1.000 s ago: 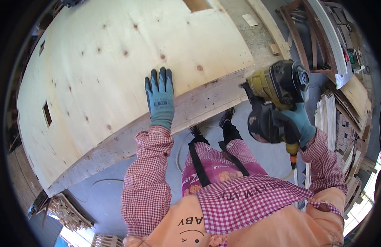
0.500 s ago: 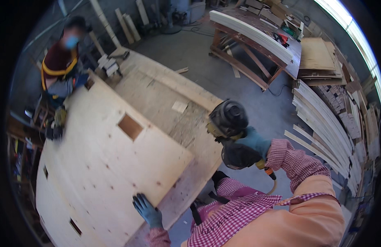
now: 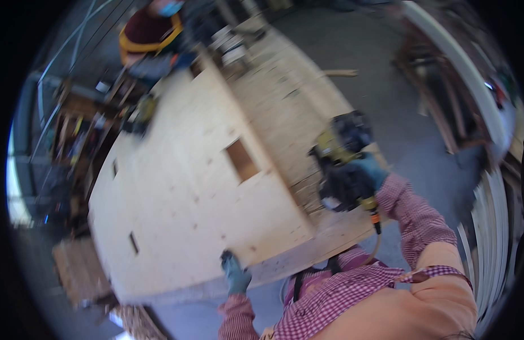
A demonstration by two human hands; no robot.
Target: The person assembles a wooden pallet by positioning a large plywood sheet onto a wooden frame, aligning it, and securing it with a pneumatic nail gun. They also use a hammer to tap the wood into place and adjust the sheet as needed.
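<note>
In a blue-grey glove, my right hand (image 3: 372, 170) grips a black and yellow coil nail gun (image 3: 332, 148). An air hose with an orange fitting (image 3: 376, 219) hangs from the tool. The nail gun is raised over the right side of the workbench (image 3: 284, 71), apart from the panel. My left hand (image 3: 236, 275), also gloved, lies with its fingers extended on the near edge of a large pale plywood panel (image 3: 182, 198). Several rectangular cutouts pierce the panel, the largest cutout (image 3: 241, 161) near its right edge. Motion blurs the finer details.
Across the panel a co-worker (image 3: 150, 44) leans over a second nail gun (image 3: 140, 115). White blocks (image 3: 230, 48) sit at the bench's far end. Curved pale wood strips (image 3: 491, 226) stand at right, and a cluttered shelf (image 3: 75, 130) is at left.
My view has turned, shifting the panel, bench and co-worker rightward in the picture. My right hand has raised and tilted the nail gun. My left hand stays at the panel's near edge.
</note>
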